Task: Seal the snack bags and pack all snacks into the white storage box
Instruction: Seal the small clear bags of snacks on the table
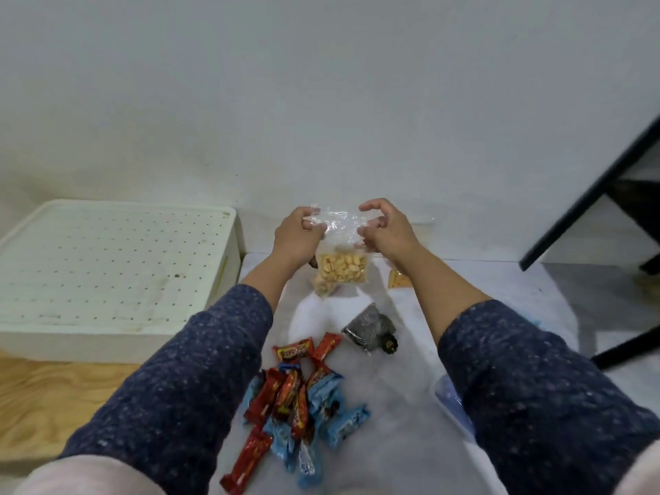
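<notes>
I hold a clear plastic bag of pale nuts (342, 267) up above the white table (403, 369). My left hand (296, 234) pinches the bag's top left corner, and my right hand (387, 228) pinches the top right. A second nut bag (323, 288) lies behind it, partly hidden. An orange snack bag (398, 280) lies to the right. Several red and blue wrapped bars (298, 398) are heaped near me. A grey and black packet (369, 328) rests mid-table. The white storage box (107, 269) stands at the left with its perforated lid on.
A clear plastic container (451, 405) peeks out under my right sleeve. A black metal frame (585, 194) leans at the right. The box rests on a wooden surface (46, 398). A white wall closes the back.
</notes>
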